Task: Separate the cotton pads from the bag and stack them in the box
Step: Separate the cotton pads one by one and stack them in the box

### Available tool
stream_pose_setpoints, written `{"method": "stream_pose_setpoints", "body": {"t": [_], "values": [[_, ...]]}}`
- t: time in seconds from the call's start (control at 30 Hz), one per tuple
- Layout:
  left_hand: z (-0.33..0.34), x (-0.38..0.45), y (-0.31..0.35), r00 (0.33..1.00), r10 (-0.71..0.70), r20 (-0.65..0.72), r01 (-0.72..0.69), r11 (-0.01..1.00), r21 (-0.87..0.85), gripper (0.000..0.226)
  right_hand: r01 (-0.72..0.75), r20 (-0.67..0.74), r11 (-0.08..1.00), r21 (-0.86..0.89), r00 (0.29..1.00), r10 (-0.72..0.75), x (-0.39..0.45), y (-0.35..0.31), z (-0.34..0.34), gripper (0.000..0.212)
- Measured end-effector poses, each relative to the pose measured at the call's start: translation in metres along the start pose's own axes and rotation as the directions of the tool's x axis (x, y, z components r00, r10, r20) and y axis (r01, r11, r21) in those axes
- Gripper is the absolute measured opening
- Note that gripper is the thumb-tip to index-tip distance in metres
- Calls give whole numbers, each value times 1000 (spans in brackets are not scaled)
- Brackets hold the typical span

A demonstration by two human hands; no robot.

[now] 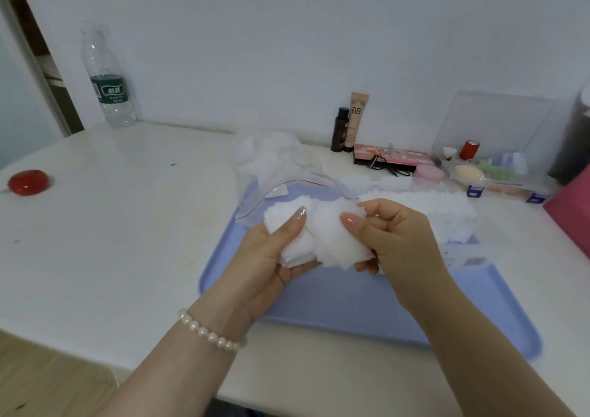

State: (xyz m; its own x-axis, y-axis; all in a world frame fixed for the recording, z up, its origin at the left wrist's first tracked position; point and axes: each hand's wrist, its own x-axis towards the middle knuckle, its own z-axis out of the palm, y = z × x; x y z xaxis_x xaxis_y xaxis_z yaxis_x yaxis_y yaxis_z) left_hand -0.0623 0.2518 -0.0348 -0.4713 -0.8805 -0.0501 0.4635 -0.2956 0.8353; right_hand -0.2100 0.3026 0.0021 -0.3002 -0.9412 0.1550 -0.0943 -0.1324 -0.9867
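At the far left of the white table (127, 225) lies a red round object (28, 182); behind it, against the wall, stands a clear water bottle (107, 78) with a green label whose characters are too small to read; further right stand a dark small bottle (339, 129) and a beige tube (355, 120) marked "BB". Near the middle, the left hand (271, 257), a pearl bracelet (210, 333) on its wrist, grips a bundle of white cotton pads (319, 238) from below, thumb pressed on top; the right hand (392, 234) pinches the same bundle at its right side. The hands hold it over a blue tray (351, 305); the clear zip bag (274, 167), pads inside, lies just beyond; to the right a clear box (459, 225) holds stacked pads.
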Motion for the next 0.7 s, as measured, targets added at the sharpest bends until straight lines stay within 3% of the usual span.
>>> {"method": "stream_pose_setpoints", "body": {"t": [0.07,0.17,0.37,0.47,0.57,0.7], "values": [[-1,0,-1,999,-2,42,1,1000,8,77,19,-59,1000,-1,998,-19,0,0,2,14],[0,-1,-1,997,-3,79,-3,997,73,54,20,-101,999,30,995,-16,0,0,4,14],[3,-1,-2,998,4,67,-8,998,58,51,56,-118,998,-41,991,-61,0,8,10,6],[4,-1,0,999,20,37,-21,1000,4,59,286,-177,897,-337,917,-358,3,13,6,20],[4,-2,1,999,35,40,-33,998,-51,50,513,41,648,-563,801,-597,-1,11,4,26],[2,-3,3,998,33,58,-30,998,-57,46,560,199,585,-586,800,-566,-3,16,7,32]]}}
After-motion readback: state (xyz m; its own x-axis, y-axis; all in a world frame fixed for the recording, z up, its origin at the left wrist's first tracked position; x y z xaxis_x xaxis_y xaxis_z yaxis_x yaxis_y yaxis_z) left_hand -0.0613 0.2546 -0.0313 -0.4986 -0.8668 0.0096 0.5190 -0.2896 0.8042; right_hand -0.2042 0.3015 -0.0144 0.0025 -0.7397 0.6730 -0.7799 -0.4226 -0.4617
